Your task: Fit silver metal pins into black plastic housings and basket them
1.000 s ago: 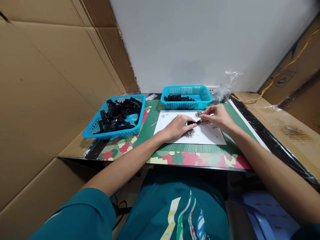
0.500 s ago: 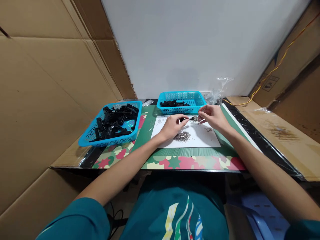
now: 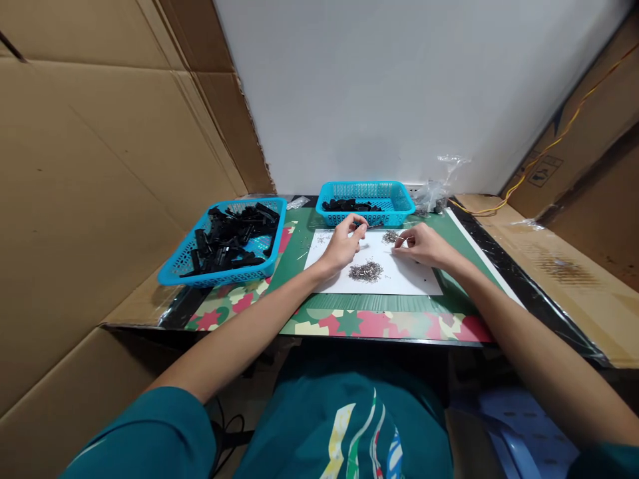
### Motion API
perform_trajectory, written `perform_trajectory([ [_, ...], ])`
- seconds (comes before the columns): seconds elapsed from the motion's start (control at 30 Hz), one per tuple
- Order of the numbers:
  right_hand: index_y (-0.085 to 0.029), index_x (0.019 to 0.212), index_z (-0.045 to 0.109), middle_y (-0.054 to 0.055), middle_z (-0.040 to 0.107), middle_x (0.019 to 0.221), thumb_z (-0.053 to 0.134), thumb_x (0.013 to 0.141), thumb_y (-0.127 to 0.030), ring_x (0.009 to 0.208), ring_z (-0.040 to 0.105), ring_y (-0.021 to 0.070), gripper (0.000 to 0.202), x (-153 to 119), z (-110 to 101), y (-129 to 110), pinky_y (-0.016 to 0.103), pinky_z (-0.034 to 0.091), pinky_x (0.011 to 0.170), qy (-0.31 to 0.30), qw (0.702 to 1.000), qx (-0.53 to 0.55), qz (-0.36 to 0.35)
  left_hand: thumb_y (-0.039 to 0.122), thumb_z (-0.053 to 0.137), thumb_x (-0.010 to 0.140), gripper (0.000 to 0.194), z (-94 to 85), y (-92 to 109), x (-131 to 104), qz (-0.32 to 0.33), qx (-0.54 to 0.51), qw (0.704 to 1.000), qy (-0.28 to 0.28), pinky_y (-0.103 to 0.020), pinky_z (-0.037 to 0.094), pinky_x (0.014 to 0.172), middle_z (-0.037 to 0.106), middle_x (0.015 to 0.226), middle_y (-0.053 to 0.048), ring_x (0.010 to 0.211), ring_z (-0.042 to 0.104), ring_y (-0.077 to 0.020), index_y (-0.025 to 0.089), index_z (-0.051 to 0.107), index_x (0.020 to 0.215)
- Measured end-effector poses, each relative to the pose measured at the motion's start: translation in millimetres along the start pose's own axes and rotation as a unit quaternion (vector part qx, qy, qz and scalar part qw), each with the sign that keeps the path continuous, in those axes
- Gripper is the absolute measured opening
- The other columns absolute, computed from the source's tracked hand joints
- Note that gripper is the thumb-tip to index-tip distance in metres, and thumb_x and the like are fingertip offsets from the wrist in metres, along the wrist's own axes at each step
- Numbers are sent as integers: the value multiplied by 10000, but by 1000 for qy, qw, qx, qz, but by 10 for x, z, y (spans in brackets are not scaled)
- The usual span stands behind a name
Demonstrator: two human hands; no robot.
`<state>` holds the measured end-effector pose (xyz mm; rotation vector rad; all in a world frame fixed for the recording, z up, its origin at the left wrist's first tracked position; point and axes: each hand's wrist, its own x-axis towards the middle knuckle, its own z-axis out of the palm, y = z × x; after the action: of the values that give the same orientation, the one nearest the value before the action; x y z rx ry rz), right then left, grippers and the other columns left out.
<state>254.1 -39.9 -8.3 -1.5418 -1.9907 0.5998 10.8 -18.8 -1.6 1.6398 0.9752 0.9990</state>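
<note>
My left hand (image 3: 343,246) is closed around a small black plastic part (image 3: 375,226), whose end sticks out past the fingertips toward the right. To the right, over the white sheet (image 3: 329,283), my right hand (image 3: 423,245) pinches a thin metal tool, of which only a sliver shows. Its fingertips are beside a small heap of tiny metal pieces (image 3: 389,237). A larger pile of tiny metal pieces (image 3: 366,271) lies nearer me on the same sheet, between the two hands.
A blue basket (image 3: 272,266) at the left holds many black plastic parts (image 3: 234,236). Behind the sheet, another blue basket (image 3: 394,189) contains more black parts. A clear plastic bag (image 3: 432,193) stands at the back right. Cardboard walls (image 3: 100,166) flank the green mat (image 3: 349,303).
My left hand has shifted slightly left and up with the black part, away from the small heap. My right hand has come down a little toward the sheet, and the gap between the hands is wider.
</note>
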Motion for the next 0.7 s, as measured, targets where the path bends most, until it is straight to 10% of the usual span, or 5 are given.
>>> perform_trajectory([
  [0.5,-168,840,774,9,562,667,752,809,-529,591,415,132,363,-34,-54,-147,299,289,546,-25,990,138,5,375,638,1009,194,29,65,-72,-11,8,999,-52,-251,312,483,639,863,-37,558,405,-74,206,712,1070],
  [0.7,-185,802,690,6,570,733,786,816,-606,618,411,122,432,-86,-43,-208,276,301,536,-138,972,189,3,373,659,997,219,22,17,-56,2,-3,999,-55,-275,335,521,623,788,-16,541,402,-78,197,744,1095],
])
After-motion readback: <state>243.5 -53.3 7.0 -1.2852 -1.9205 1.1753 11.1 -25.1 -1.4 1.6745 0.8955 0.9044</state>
